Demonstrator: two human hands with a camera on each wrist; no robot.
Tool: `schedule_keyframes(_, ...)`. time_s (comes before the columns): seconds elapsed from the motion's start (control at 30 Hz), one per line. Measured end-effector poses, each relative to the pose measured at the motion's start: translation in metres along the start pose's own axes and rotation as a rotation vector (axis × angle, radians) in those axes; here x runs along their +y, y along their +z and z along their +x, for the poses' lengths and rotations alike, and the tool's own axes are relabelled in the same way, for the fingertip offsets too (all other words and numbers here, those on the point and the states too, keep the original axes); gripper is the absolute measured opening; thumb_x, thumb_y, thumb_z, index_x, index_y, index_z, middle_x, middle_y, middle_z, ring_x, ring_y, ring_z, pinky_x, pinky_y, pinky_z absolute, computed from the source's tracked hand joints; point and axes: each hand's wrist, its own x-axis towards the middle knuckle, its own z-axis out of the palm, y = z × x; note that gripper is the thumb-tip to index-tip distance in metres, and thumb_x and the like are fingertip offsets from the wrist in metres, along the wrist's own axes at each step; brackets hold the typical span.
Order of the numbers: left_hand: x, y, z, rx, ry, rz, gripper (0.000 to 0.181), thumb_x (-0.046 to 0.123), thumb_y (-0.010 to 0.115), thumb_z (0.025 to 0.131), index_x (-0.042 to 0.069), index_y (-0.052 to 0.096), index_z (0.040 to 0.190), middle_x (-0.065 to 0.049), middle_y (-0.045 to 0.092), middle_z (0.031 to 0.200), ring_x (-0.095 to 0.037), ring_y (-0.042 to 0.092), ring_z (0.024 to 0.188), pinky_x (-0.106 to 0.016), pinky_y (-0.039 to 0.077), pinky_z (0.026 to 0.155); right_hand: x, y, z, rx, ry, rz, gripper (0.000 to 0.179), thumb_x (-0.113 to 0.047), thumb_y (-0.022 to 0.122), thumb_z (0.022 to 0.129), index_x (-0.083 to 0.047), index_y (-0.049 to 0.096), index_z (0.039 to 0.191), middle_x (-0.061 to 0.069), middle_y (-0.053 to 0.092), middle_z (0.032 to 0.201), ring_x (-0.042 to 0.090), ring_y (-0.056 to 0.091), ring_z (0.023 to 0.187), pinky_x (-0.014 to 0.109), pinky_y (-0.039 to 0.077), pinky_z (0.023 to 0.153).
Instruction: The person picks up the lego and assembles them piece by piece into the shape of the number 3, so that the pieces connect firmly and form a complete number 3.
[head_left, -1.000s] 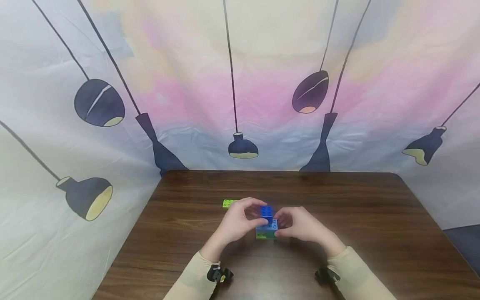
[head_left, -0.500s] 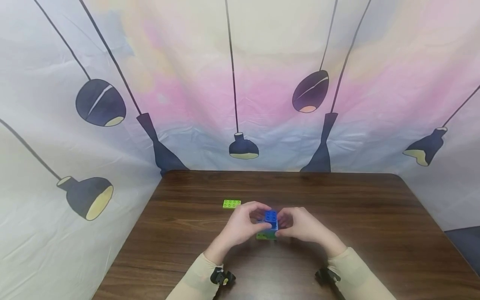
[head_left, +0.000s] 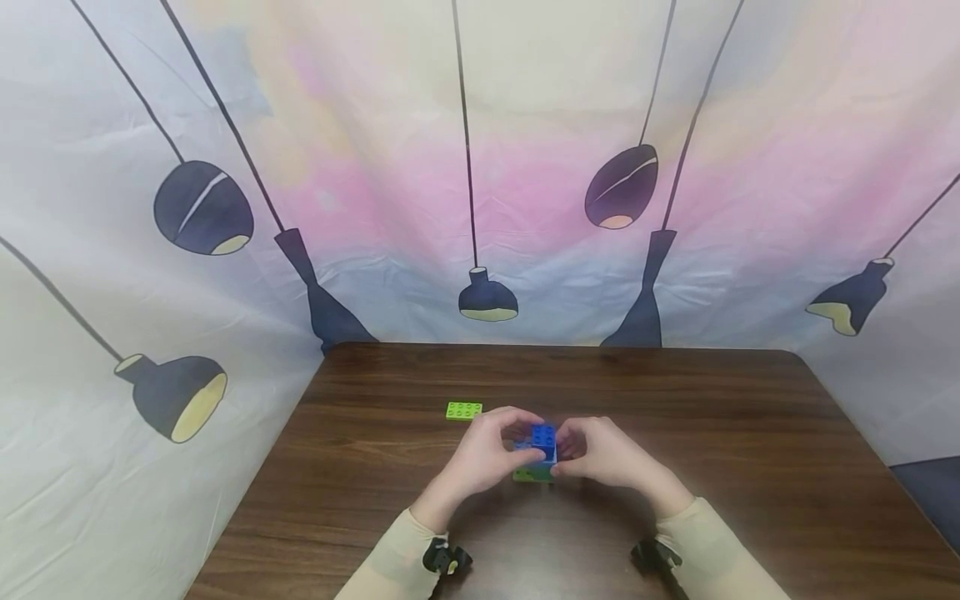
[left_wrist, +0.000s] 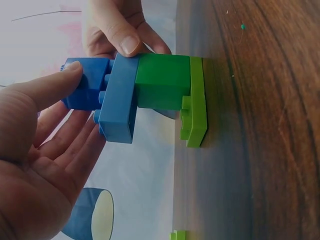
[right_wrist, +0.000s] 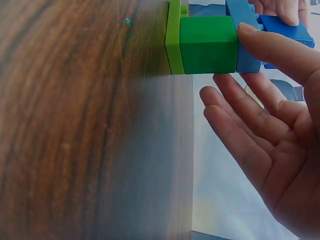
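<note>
My left hand (head_left: pixel 483 452) pinches a dark blue building brick (left_wrist: pixel 87 82) between thumb and fingers. That brick stands over the right end of a light blue brick (left_wrist: pixel 117 120); studs show between the two in the left wrist view, and it looks slightly tilted in the right wrist view. Under the light blue brick is a green brick (right_wrist: pixel 207 45), on a lime green plate (left_wrist: pixel 198 105) lying on the table. From the other side my right hand (head_left: pixel 606 452) holds the light blue brick, thumb on its near face; the fingertips behind are partly hidden.
A loose lime green plate with studs (head_left: pixel 464 410) lies on the wooden table (head_left: pixel 637 383), beyond my left hand. A cloth printed with lamps (head_left: pixel 540 208) hangs behind the table's far edge. A tiny green speck (left_wrist: pixel 243 26) sits on the tabletop.
My left hand has moved the dark blue brick slightly right and nearer, to the right end of the light blue brick. The loose plate is now uncovered. My right hand has hardly moved.
</note>
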Motion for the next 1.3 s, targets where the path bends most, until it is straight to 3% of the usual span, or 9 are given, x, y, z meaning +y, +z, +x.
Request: schedule_keyframes(1.3,0.0013,0.001,-0.001,-0.024,-0.006,0.03,0.032,0.018,0.086,0.094,0.015,0.075,0.124,0.003,0.072,0.12,-0.012,0.071,0.111,-0.028,0.056,0.097,-0.0033,-0.0006,-0.0019,0.003,0.008,-0.019,0.029,-0.03,0.091,0.088,-0.016,0.074,0.107,-0.007,0.076,0.101,0.013,0.074,0.093,0.037,0.062,0.083)
